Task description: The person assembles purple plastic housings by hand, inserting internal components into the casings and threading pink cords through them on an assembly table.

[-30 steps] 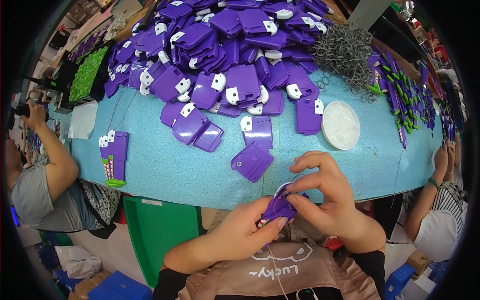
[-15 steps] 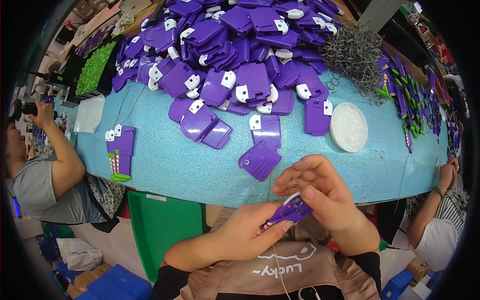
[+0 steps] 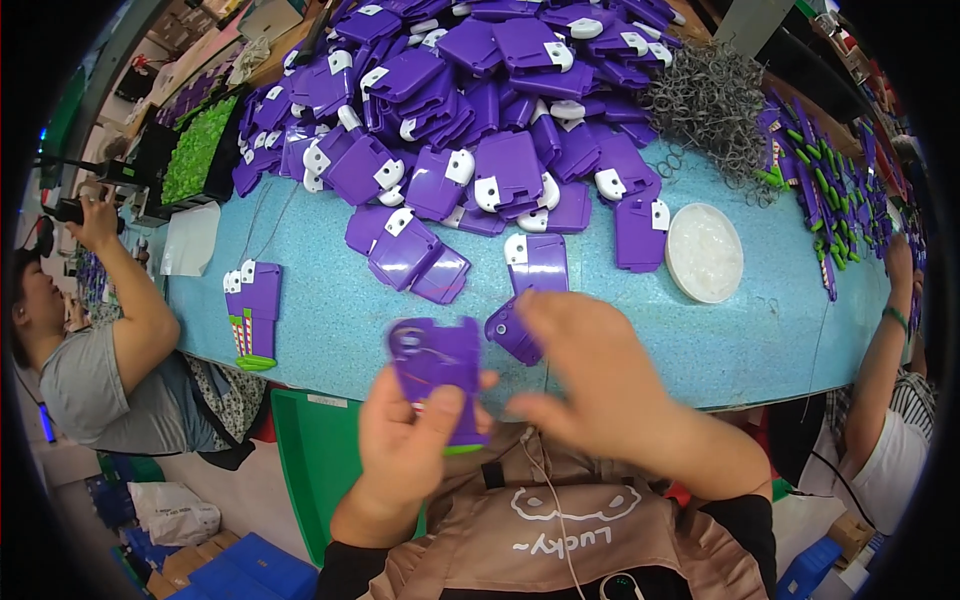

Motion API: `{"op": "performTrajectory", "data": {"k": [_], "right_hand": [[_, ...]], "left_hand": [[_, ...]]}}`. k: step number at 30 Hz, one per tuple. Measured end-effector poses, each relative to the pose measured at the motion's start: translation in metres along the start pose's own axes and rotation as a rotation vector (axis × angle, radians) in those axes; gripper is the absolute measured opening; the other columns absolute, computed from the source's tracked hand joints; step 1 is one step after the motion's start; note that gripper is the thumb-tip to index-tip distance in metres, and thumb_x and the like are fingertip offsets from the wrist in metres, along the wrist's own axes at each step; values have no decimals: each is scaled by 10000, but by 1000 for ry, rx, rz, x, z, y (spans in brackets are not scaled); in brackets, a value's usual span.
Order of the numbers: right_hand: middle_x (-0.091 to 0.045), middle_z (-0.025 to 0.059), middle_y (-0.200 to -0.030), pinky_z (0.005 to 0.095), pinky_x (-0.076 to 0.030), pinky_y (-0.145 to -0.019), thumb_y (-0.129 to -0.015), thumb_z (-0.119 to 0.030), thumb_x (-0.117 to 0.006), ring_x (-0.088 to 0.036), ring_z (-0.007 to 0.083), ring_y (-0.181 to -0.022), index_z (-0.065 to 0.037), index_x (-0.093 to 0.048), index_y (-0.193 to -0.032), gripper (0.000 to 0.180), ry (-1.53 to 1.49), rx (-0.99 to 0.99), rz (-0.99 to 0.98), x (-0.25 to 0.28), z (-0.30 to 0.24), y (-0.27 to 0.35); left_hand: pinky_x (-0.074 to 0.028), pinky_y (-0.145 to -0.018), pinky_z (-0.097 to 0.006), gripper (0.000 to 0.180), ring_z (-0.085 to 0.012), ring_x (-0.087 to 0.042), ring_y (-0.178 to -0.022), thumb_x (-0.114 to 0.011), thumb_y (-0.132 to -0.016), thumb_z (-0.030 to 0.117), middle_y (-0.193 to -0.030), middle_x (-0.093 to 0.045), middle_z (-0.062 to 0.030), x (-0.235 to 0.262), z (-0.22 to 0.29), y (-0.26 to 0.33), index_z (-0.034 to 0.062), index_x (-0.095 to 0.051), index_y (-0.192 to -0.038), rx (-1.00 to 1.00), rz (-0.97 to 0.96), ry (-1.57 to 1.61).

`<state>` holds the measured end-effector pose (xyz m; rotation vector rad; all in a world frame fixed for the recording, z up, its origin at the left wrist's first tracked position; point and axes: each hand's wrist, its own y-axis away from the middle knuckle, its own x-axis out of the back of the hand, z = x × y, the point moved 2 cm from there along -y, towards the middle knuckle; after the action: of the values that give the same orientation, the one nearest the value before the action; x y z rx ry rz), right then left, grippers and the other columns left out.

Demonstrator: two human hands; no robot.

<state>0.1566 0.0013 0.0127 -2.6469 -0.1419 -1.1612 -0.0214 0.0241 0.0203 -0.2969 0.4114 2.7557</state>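
At the table (image 3: 300,330) edge our left hand (image 3: 410,440) grips a purple case (image 3: 437,372), right hand (image 3: 590,390) spread open beside it; we judge we're mid-assembly, next move needs a steady seat

Blue cartons (image 3: 240,565) low left.

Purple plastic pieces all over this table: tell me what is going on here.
A person at a blue table holds up a flat purple plastic piece in the left hand, thumb across its lower part. The right hand hovers open just beside it, blurred, near another purple piece at the table edge. A big heap of purple pieces fills the far side, with a tangle of grey wire springs and a white round lid. Other people sit at both ends.
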Motion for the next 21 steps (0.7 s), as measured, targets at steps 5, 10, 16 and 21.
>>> {"op": "performTrajectory", "data": {"k": [5, 10, 16, 21], "right_hand": [[-609, 86, -992, 336, -431, -680, -721, -227, -659, -584, 246, -888, -63, -575, -1050, 377, 198, 344, 6, -8, -6, 46], [-623, 97, -847, 346, -455, -677, -684, -41, -680, -591, 257, -704, -54, -592, -998, 327, -586, -57, 269, 23, -4, 39], [-535, 151, -1008, 372, -414, -811, -688, -39, -685, -508, 286, -945, -37, -611, -925, 248, -474, 25, 452, 18, 2, 28], [-531, 156, -997, 336, -427, -786, -714, -57, -684, -523, 254, -894, -21, -584, -954, 262, -602, 26, 433, 16, 6, 30]], "left_hand": [[-515, -614, -292, 251, -166, -604, -664, -503, -867, 61, -941, -610, -206, 12, -2, -4, -21, -426, -1092, -26, 18, 62], [-454, -777, -266, 322, -138, -559, -867, -420, -855, 11, -1115, -541, -137, -13, -18, 7, -33, -393, -1174, 9, -251, -90], [-443, -782, -293, 451, -166, -545, -883, -441, -818, 14, -997, -540, -115, -38, -31, 3, -38, -341, -1255, 85, -501, -150], [-454, -718, -287, 391, -179, -574, -834, -564, -860, 196, -951, -586, -135, -41, -26, 6, -33, -465, -1161, -42, -393, -255]]}}
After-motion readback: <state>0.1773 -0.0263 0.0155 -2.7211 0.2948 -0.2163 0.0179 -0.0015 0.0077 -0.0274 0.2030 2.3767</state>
